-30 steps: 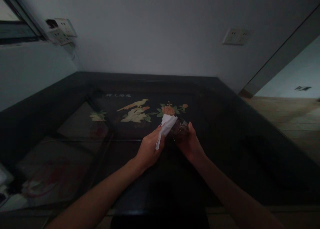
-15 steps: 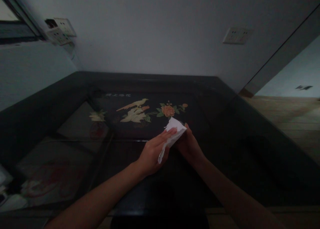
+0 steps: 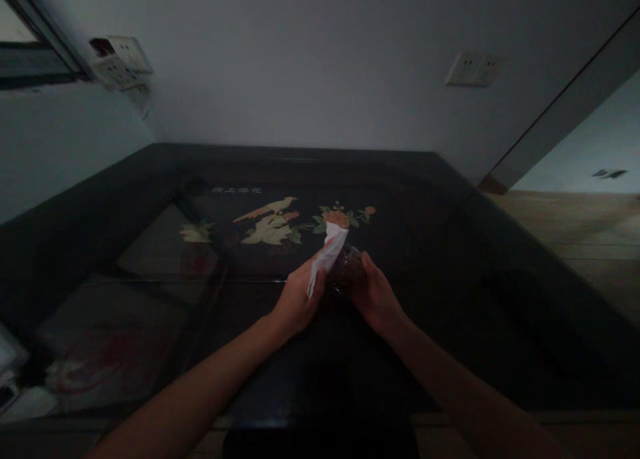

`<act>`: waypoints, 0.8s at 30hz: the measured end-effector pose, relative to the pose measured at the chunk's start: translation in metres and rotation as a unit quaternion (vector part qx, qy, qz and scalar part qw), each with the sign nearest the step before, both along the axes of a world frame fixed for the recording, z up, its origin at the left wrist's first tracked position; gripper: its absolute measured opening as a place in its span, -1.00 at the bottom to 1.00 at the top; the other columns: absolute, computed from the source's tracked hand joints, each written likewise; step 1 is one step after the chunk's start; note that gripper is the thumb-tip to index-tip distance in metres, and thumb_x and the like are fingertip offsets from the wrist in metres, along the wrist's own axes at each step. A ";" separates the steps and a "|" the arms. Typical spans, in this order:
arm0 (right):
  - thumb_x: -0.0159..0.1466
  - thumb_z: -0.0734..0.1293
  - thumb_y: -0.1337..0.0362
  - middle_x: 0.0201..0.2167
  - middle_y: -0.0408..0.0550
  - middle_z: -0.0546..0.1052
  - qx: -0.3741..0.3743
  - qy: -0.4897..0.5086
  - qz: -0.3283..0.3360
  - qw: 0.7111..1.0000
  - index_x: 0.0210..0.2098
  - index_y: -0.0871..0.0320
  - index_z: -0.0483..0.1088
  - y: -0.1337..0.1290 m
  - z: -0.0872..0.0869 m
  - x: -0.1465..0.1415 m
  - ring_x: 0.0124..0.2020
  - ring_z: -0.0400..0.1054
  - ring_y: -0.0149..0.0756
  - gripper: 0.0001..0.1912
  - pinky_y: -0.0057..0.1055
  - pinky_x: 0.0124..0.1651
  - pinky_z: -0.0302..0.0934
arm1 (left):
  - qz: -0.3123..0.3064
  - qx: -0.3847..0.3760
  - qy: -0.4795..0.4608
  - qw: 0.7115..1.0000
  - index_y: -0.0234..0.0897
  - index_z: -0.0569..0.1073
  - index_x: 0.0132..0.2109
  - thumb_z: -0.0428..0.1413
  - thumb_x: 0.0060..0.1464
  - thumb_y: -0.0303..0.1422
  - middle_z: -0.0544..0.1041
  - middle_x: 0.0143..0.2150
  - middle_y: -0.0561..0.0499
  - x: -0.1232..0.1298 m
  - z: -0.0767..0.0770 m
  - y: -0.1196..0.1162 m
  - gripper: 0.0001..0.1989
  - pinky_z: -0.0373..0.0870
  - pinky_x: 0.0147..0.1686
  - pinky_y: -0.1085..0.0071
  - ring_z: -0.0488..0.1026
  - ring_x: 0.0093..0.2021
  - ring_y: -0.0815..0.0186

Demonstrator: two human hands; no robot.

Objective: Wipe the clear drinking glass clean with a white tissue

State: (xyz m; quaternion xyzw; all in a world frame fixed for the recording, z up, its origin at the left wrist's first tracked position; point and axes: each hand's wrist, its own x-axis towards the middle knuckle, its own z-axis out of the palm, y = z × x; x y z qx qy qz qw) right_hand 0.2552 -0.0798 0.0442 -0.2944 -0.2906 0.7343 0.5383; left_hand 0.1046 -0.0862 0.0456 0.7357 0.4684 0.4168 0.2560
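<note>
My left hand holds a folded white tissue, its thumb pressed on the near side. My right hand grips a dark, see-through, rounded object, which looks like a glass or jar; dim light hides its details. The tissue is beside the object's left side, and whether they touch I cannot tell. Both hands are above a glossy black table with a painted bird and flowers beyond the fingers.
A wall with a double socket stands behind the table. More sockets are at the upper left corner. White items lie at the lower left edge. Wooden floor shows at the right.
My left hand has moved slightly left and up with the tissue, away from the object's top. The dark see-through object in my right hand now shows between the hands.
</note>
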 end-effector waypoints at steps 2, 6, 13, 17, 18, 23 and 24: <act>0.14 0.37 -0.05 -0.23 -0.06 0.62 -0.006 0.007 -0.007 1.000 -0.18 0.12 0.51 0.003 0.002 0.002 -0.05 0.45 -0.12 -0.59 -0.22 0.03 0.29 | 0.002 -0.012 -0.009 1.000 -0.33 0.50 -0.16 -0.25 0.26 -0.12 0.55 -0.29 -0.12 0.000 0.001 0.001 -0.49 0.37 -0.11 0.34 0.46 -0.25 0.19; 0.17 0.33 -0.05 -0.28 -0.05 0.63 -0.058 0.029 -0.061 0.996 -0.26 0.11 0.51 0.013 0.003 0.009 -0.07 0.46 -0.12 -0.63 -0.16 -0.02 0.35 | 0.018 -0.044 -0.035 0.998 -0.35 0.47 -0.35 -0.20 0.24 -0.10 0.52 -0.38 -0.07 0.000 -0.001 0.004 -0.50 0.34 -0.30 0.40 0.40 -0.38 0.27; 0.19 0.31 -0.08 -0.32 -0.10 0.61 -0.059 0.062 -0.102 0.991 -0.30 0.06 0.47 0.024 0.000 0.017 -0.17 0.47 -0.19 -0.66 -0.16 -0.04 0.38 | 0.098 -0.166 -0.238 0.952 -0.41 0.47 -0.37 0.02 0.08 -0.01 0.46 -0.52 0.03 -0.004 -0.015 0.017 -0.53 0.30 -0.47 0.46 0.37 -0.48 0.32; 0.14 0.37 -0.06 -0.23 -0.15 0.58 -0.012 0.061 -0.112 0.992 -0.26 0.00 0.44 0.027 0.004 0.018 -0.08 0.43 -0.19 -0.69 -0.14 0.02 0.34 | 0.110 -0.198 -0.372 0.900 -0.41 0.50 -0.20 0.12 0.04 -0.10 0.59 -0.33 -0.05 -0.005 -0.020 0.028 -0.59 0.43 -0.26 0.37 0.52 -0.31 0.21; 0.13 0.37 -0.07 -0.21 -0.15 0.57 0.002 0.057 -0.113 0.992 -0.26 -0.02 0.44 0.028 0.006 0.020 -0.05 0.42 -0.18 -0.69 -0.13 0.04 0.32 | 0.113 -0.208 -0.394 0.888 -0.40 0.50 -0.17 0.13 0.04 -0.12 0.60 -0.29 -0.07 -0.004 -0.019 0.030 -0.61 0.45 -0.24 0.36 0.53 -0.28 0.19; 0.05 0.41 -0.11 -0.16 -0.06 0.55 0.038 0.005 -0.076 0.996 -0.20 0.00 0.43 0.031 0.024 0.040 -0.07 0.42 -0.10 -0.57 -0.01 0.00 0.32 | 0.111 -0.297 -0.471 0.823 -0.35 0.47 -0.09 0.08 0.14 -0.33 0.60 -0.13 -0.11 0.005 -0.008 0.023 -0.77 0.49 -0.18 0.36 0.56 -0.20 0.23; 0.05 0.42 -0.08 -0.11 -0.05 0.53 0.052 -0.010 -0.071 0.996 -0.15 0.00 0.42 0.031 0.029 0.046 -0.08 0.41 -0.10 -0.55 0.00 -0.02 0.33 | 0.104 -0.306 -0.477 0.817 -0.35 0.47 -0.08 0.07 0.15 -0.35 0.60 -0.11 -0.12 0.007 -0.005 0.021 -0.78 0.49 -0.16 0.35 0.57 -0.18 0.23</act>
